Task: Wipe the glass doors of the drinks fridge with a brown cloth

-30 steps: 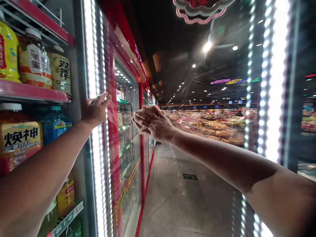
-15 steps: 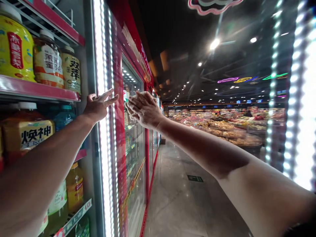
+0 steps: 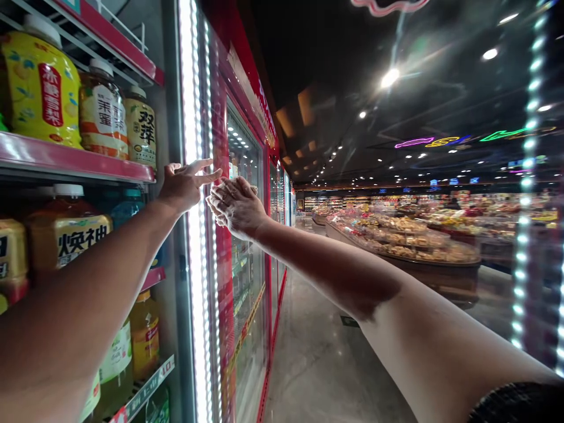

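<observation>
My right hand [image 3: 240, 205] is laid flat, fingers together, over a light, crumpled cloth [image 3: 214, 212]. Bits of the cloth stick out past the fingertips and behind the knuckles. It appears pressed against a clear glass surface in front of the red cooler frame [image 3: 225, 252]. My left hand [image 3: 183, 187] is just left of it, beside the bright light strip [image 3: 197, 282], with its fingers stretched out and apart. Nothing shows in that hand; whether it touches the door edge I cannot tell.
At left, cooler shelves [image 3: 79, 157] hold several drinks, among them a yellow bottle [image 3: 33, 88] and a large amber bottle [image 3: 83, 235]. A closed glass cooler door [image 3: 249, 276] stands beyond. Grey floor [image 3: 304, 364] runs along the coolers. A produce display [image 3: 409, 235] is at right.
My right hand has moved left with the cloth, close to my left hand. The view has shifted slightly, so shelves and left hand appear farther right.
</observation>
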### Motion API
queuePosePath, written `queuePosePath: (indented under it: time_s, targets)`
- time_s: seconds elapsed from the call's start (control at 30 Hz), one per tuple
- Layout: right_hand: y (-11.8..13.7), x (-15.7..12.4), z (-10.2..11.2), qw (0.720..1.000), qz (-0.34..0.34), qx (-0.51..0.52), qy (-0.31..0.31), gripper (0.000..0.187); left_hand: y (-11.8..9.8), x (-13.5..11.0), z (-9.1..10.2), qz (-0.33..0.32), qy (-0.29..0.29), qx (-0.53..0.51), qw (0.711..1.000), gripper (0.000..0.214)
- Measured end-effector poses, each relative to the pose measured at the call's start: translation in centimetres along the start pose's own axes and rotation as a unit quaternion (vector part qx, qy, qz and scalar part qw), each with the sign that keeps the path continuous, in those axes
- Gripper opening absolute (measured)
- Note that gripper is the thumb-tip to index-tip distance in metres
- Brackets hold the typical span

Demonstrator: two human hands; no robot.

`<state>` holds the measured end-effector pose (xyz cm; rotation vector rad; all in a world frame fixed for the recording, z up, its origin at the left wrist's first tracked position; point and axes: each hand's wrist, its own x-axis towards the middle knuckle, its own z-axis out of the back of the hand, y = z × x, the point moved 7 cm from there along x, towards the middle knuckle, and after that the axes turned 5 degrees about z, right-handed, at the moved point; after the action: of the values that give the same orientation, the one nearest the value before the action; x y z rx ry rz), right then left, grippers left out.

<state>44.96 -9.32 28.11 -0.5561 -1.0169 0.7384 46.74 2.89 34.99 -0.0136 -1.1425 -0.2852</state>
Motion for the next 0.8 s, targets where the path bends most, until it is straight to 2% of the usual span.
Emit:
queuePosePath:
  time_s: [0.03,0.07,0.17,0.2,0.23,0.3,0.37,0.43,0.6,0.8]
  targets:
    - [0.4,0.0,0.0,1.0,0.003,-0.004,0.002,0.056,0.0,0.0,0.0,0.001,0.0,-0.001,1.0,0.059]
    - [1.4,-0.1,-0.2,0.999,0.035,-0.01,0.015,0.055,0.1,0.0,-0.1,0.003,0.0,-0.004,1.0,0.06]
    - [5.0,-1.0,-1.2,0.979,0.185,-0.025,0.078,0.054,0.2,0.1,0.0,0.009,0.001,-0.014,1.0,0.062]
    - [5.3,-1.1,-1.3,0.974,0.206,-0.032,0.09,0.054,0.2,0.0,0.0,0.008,0.002,-0.017,1.0,0.063]
    - [5.0,-0.7,-1.2,0.974,0.201,-0.041,0.094,0.055,0.2,0.0,0.1,0.008,0.002,-0.019,1.0,0.064]
    - [3.1,0.5,-0.7,0.984,0.148,-0.056,0.082,0.055,0.2,0.0,0.3,0.006,0.009,-0.024,1.0,0.066]
    - [1.1,1.8,-0.1,0.994,0.083,-0.053,0.053,0.055,0.2,0.0,0.4,0.004,0.017,-0.029,0.999,0.068]
    - [0.5,2.1,0.1,0.997,0.06,-0.045,0.021,0.053,0.2,0.2,0.6,0.003,0.02,-0.036,0.999,0.07]
    - [3.5,-0.3,-0.4,0.985,0.174,-0.013,0.015,0.048,0.5,0.3,0.6,0.016,0.014,-0.048,0.999,0.074]
    - [1.7,-0.8,1.2,0.985,0.158,-0.026,0.063,0.055,0.4,-0.4,0.6,0.023,0.03,-0.041,0.998,0.067]
